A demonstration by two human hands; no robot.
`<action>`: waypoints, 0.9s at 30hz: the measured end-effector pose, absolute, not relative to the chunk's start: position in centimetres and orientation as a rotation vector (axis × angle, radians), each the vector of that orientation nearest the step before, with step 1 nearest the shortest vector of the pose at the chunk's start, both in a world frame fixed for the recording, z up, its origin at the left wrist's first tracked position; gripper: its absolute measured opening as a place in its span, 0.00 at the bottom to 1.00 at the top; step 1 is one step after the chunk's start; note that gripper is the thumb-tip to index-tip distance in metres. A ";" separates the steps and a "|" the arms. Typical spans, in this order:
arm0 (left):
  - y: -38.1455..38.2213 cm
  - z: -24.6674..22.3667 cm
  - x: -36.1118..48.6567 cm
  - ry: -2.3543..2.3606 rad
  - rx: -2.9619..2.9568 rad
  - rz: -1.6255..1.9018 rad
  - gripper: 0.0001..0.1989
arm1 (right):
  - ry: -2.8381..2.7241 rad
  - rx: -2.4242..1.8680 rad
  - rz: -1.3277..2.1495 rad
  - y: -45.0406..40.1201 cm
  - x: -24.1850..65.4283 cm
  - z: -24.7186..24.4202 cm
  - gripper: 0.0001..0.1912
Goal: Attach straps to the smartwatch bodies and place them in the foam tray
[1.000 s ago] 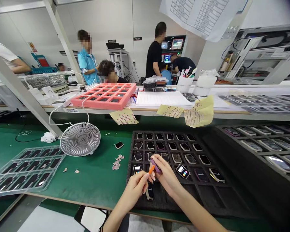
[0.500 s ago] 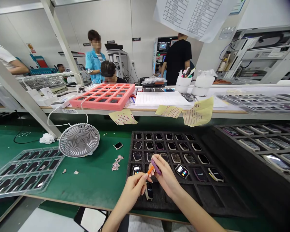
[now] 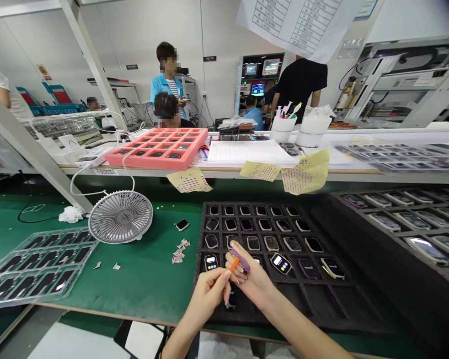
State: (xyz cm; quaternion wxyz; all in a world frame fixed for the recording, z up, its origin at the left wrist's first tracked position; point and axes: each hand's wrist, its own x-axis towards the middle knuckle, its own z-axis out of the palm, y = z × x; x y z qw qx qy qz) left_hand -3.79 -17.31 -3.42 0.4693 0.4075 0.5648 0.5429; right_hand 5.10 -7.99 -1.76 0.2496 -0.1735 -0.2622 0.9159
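Observation:
A purple watch case [image 3: 242, 261] is gripped in my right hand [image 3: 258, 284], tilted, with the fingers curled around it. My left hand [image 3: 208, 295] pinches a short orange stick [image 3: 234, 264], whose far end lies against the watch case. A small yellow bit shows beside that contact. Both hands are over a black foam tray [image 3: 359, 305] holding several smartwatches in compartments. One watch with a lit screen [image 3: 281, 263] lies right of my right hand, and another lit one [image 3: 211, 262] is up and left. Partly covered by my left hand is a further watch [image 3: 231, 298].
A grey fan [image 3: 121, 217] stands on the green table, left. Nearby lie a loose watch [image 3: 182, 225], small paper scraps [image 3: 179, 252] and a clear tray of dark parts [image 3: 33, 294]. A second watch tray [image 3: 392, 244] is at right. The shelf bears a pink foam tray [image 3: 149, 162].
My right hand has turned the purple watch case and shifted slightly down and left. The orange stick now lies across its front side. People in the background have moved.

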 end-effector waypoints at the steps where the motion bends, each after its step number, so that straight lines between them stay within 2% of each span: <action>1: -17.2 -3.5 -3.8 1.389 0.980 1.339 0.30 | -0.714 -0.492 2.486 -7.9 5.1 -1.9 0.20; 6: -16.5 -3.2 -4.3 1.437 0.892 1.477 0.27 | -0.799 -0.646 2.318 -8.3 4.8 -2.7 0.15; 9: -16.1 -3.2 -4.2 1.454 0.924 1.517 0.25 | -0.946 -0.757 2.202 -9.2 4.7 -3.0 0.18; 13: -16.4 -3.5 -5.0 1.515 0.819 1.485 0.26 | -1.155 -0.781 2.035 -8.9 5.2 -3.4 0.19; 18: -18.1 -4.0 -9.1 1.772 0.710 1.551 0.25 | -1.631 -0.897 1.486 -6.1 6.5 -4.7 0.10; 22: -19.1 -4.9 -12.0 2.131 0.914 1.380 0.23 | -2.189 -1.007 1.132 -5.9 6.3 -5.7 0.06; 27: -19.6 -6.5 -14.0 2.485 0.974 1.117 0.20 | -2.275 -1.000 0.935 -6.2 6.8 -5.6 0.07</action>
